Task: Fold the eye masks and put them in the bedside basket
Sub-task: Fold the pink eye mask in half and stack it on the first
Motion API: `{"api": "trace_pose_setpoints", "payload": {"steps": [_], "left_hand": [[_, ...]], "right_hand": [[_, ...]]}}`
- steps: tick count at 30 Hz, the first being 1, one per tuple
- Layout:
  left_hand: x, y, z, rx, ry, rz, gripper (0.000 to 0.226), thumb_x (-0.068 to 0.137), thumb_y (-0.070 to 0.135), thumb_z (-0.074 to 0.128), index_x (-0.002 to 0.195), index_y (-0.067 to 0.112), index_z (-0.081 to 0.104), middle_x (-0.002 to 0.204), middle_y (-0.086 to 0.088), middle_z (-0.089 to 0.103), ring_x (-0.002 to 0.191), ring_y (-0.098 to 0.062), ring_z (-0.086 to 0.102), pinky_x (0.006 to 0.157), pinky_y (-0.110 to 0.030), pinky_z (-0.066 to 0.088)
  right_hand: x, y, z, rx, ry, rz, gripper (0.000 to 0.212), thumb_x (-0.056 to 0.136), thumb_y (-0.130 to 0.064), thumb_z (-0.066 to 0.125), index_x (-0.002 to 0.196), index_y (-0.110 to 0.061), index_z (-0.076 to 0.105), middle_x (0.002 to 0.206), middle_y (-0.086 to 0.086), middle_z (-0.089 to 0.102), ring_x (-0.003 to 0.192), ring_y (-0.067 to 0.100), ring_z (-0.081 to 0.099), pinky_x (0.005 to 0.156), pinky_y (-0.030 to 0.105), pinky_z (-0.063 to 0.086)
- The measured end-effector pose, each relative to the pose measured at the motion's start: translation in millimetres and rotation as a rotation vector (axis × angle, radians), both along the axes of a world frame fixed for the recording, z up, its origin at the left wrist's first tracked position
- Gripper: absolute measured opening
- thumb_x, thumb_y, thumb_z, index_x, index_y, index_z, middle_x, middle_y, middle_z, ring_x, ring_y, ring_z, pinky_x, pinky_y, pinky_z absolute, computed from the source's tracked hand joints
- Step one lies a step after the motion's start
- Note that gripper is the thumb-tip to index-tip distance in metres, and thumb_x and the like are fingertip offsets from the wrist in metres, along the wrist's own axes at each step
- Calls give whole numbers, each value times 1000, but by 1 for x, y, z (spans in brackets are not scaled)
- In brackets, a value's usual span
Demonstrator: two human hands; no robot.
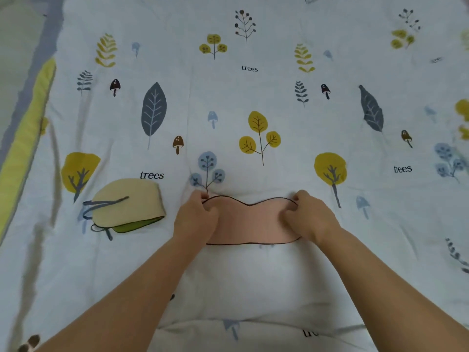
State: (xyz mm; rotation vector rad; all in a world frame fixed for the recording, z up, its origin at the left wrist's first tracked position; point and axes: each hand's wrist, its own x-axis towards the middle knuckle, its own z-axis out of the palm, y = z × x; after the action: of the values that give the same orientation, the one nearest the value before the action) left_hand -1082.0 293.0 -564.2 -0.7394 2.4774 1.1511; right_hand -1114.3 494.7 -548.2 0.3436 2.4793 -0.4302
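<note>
Your left hand [196, 217] pinches the pink eye mask [250, 222] at one end; your right hand [308, 214] pinches the other; folded beige mask [127, 201] lies left on the bed [253, 97].

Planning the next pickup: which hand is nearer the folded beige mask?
Left. The left hand grips the pink mask's left end, just right of the beige mask; the right hand grips the far end.

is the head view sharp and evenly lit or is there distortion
Head view: soft, even light, no glare; slightly blurry overall; wide-angle bend at the edges of the bedspread; both hands on the pink mask stay readable, faint shadows only.
</note>
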Motion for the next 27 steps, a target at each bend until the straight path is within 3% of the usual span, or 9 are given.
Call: {"api": "trace_pose_setpoints", "payload": {"steps": [3,5,8,11,15,19,22,24,27], "left_hand": [[6,0,0,-68,19,-24,41,80,9,52,121,12,48,110,-12,64,92,-27,59,73,-29,41],[7,-1,2,-70,51,-20,36,79,5,51,114,11,49,101,-10,63,83,-25,55,69,-28,40],[9,-3,5,-24,127,2,22,79,2,50,97,14,46,85,-3,56,73,-20,50,53,-26,36],[14,-1,10,36,205,-11,19,81,3,50,89,20,46,77,3,54,69,-16,49,56,-18,37],[16,3,16,108,226,-14,14,86,8,46,80,12,58,70,4,54,66,-10,47,58,-21,37],[15,-1,18,401,83,105,36,94,29,39,77,4,60,69,-6,55,69,-19,50,66,-32,42],[14,-7,16,376,36,91,22,91,25,47,83,11,62,70,-1,58,65,-13,53,61,-24,45],[12,-11,13,292,44,80,12,91,19,49,86,15,59,69,5,54,61,-8,48,52,-21,39],[12,-12,10,300,73,94,12,93,19,46,86,17,56,69,7,51,61,-5,44,48,-15,42]], "right_hand": [[9,2,-1,1,72,-69,28,81,-15,45,107,-9,53,107,13,62,96,34,59,74,34,43],[14,0,4,-73,171,-115,24,79,-14,48,101,-10,56,91,7,62,86,32,59,68,32,43],[22,-13,13,-334,329,-190,3,77,-22,59,79,-22,56,63,-10,51,64,13,54,54,22,38],[35,-37,20,-597,352,-241,18,75,-28,69,66,-29,53,54,-9,48,45,0,47,43,8,36],[51,-69,23,-835,296,-249,24,73,-12,71,73,-32,56,60,-12,54,50,-3,49,51,12,41],[57,-91,23,-1010,192,-230,20,82,-6,60,94,-21,63,77,-4,70,71,8,66,64,11,52],[57,-95,20,-981,188,-232,28,86,-1,48,91,-22,66,82,-10,69,80,6,67,68,10,52],[54,-89,17,-821,319,-327,30,85,-1,45,86,-24,63,83,-12,65,81,8,61,68,9,46],[46,-75,8,-560,352,-431,24,90,-15,45,111,-15,57,107,1,63,95,16,55,83,26,44]]}}
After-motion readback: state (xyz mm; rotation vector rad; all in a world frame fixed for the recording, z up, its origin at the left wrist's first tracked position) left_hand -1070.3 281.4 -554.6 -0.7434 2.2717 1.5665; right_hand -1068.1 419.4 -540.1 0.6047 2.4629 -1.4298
